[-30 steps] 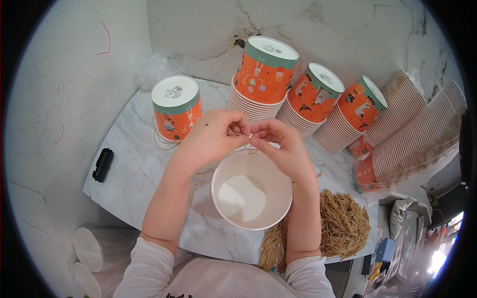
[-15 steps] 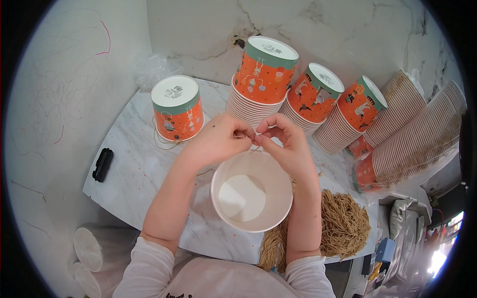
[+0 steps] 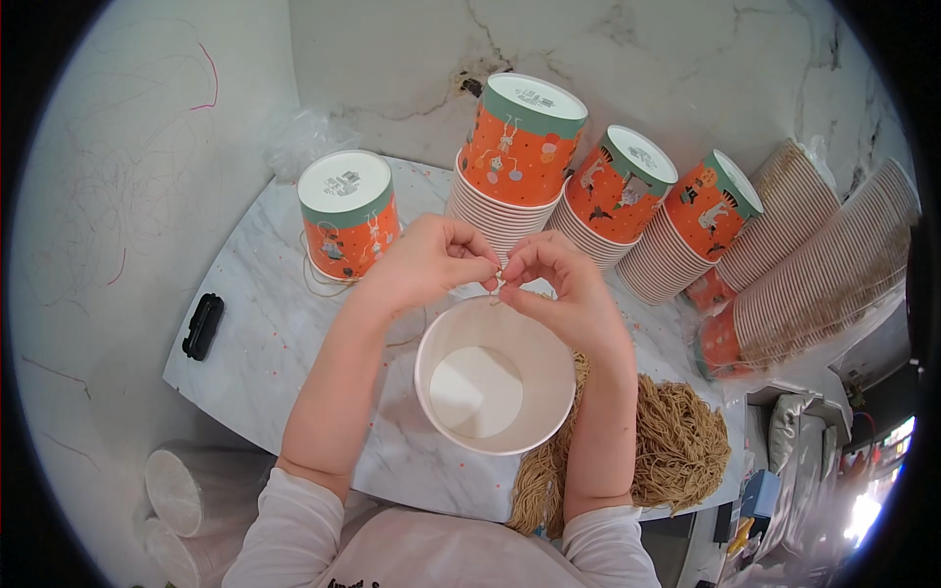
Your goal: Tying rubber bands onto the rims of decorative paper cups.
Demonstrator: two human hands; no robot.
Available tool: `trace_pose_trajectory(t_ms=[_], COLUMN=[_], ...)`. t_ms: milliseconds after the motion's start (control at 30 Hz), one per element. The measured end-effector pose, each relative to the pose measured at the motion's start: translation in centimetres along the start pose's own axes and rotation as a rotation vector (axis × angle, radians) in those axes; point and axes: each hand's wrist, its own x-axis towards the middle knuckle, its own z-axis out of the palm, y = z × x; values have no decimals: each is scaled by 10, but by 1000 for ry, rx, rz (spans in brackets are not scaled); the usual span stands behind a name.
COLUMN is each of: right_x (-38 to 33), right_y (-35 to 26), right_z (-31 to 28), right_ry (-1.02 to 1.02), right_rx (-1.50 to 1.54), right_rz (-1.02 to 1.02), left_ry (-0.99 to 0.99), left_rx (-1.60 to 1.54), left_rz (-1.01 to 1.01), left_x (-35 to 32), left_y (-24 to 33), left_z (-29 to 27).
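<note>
Over the far rim of an upright white paper bucket, both hands meet and pinch a thin tan string. My left hand has thumb and forefinger pressed together on it. Close beside it, my right hand grips the same string between its fingertips. A short loop or end of the string shows between the fingers; the rest of it is partly hidden. The bucket's mouth faces up, and its inside is bare white. To the right lies a heap of tan string, partly behind my right forearm.
An upside-down orange and green bucket stands at left, string around its base. Tall stacks of nested buckets line the back and right, some in plastic wrap. A black oblong object lies near the left edge of the marble-patterned table.
My fingers have shifted around the string, which now shows more between the fingertips. The right hand has turned slightly, and both hands stay above the bucket's rim.
</note>
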Motion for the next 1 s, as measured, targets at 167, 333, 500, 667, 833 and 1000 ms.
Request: trace_pose_trajectory(t_ms=[167,333,500,667,833,1000], right_x=[1,1,2,3,3,2], right_y=[1,2,2,-2,6,3], right_z=[5,3,4,6,4,1], right_ry=[22,63,70,56,50,53], right_rx=[-6,-35,-48,-64,-51,-64], right_rz=[50,57,60,79,31,-10], left_ry=[25,14,21,14,-35,-37], left_rx=[-1,-15,-38,-23,-17,35], left_rz=[-22,-20,-7,-1,-35,-76], left_x=[1,2,0,-1,0,-2], left_y=[-1,0,0,1,1,10], left_z=[-1,-1,-2,-2,-2,1])
